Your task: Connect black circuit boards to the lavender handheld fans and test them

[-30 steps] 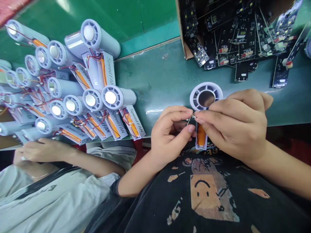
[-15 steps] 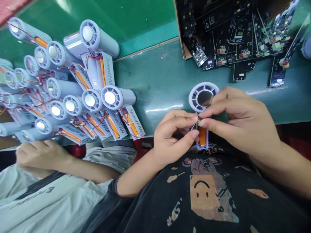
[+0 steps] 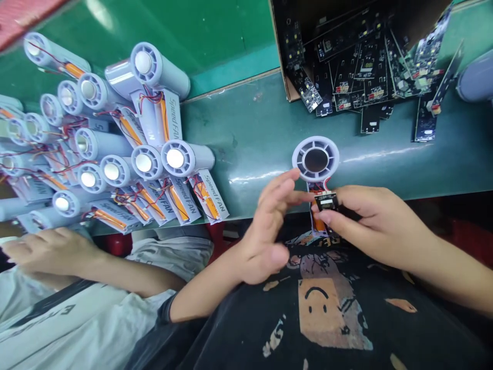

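My right hand (image 3: 370, 218) pinches a small black circuit board (image 3: 326, 201) between thumb and fingers. Red and white wires run from the board's top edge toward a lilac handheld fan (image 3: 297, 159), whose round head lies on the table edge nearest me. In the fan's handle an orange battery (image 3: 318, 224) shows, partly covered by the board and my fingers. My left hand (image 3: 269, 226) is open just left of the board, thumb apart from the fingers; one fingertip reaches close to the board, and I cannot tell whether it touches.
Several lilac fans (image 3: 185, 156) with orange batteries and loose wires crowd the left of the green table (image 3: 246, 118). A cardboard box (image 3: 282, 77) spilling black circuit boards (image 3: 346, 72) stands at the back right. A co-worker's hands (image 3: 50, 252) rest at the lower left.
My left hand has let go and drawn back to the left, its fingers spreading. The board, now turned into view, stays in my right hand, which has moved slightly lower.
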`<state>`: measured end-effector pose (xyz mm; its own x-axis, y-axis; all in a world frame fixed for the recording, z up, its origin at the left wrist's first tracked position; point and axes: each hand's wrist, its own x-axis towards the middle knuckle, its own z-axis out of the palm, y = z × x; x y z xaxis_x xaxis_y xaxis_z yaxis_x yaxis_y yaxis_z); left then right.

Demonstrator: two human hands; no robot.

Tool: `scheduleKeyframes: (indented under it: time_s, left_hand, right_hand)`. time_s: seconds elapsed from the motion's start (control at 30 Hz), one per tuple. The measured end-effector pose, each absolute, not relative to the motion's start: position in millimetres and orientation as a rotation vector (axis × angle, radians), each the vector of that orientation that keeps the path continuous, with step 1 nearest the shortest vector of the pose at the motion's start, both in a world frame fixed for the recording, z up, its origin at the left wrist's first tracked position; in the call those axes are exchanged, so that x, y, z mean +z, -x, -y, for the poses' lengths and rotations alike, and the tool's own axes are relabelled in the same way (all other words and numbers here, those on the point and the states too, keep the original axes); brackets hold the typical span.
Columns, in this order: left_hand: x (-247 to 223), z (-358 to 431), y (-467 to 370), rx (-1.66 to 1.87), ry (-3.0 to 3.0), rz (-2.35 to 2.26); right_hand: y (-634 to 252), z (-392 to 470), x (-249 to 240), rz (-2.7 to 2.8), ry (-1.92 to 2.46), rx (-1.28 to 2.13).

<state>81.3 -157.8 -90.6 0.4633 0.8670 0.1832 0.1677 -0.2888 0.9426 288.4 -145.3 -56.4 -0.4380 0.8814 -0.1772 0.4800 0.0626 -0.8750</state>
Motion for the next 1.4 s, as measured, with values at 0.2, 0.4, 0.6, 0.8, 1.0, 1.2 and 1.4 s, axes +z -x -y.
scheduleKeyframes:
  time_s: [0.2,0.4,0.6,0.8,1.0,1.2,1.4]
  left_hand:
    - [-90,123,-86,0.813,-2.222,-0.825]
    - [-89,110,-91,0.903,-2.437,-0.896]
    - [-83,116,-79,1.007,-2.638,-0.847]
    - [-89,136,-76,1.116,-2.601,-1.144]
    - [-91,135,-74,0.998,-2.428,-1.050]
    - [-93,125,-76,1.045,-2.346,-1.017]
    - [-91,126,-76,1.021,-2.647,-1.018]
  right_hand:
    - [-289,151,-57,1.592,1.168,1.793]
    - [-291,156,-60,1.438,1.258,1.950]
    - [-295,154,-72,1.022,1.073,2.345]
    - [-292,150,-80,0.955,1.085,2.389]
    - [-286,151,-81,0.983,1.055,2.291]
    - [-287,153,-79,1.027,1.070,2.120]
    - [-287,155,-80,1.021,1.127,2.071]
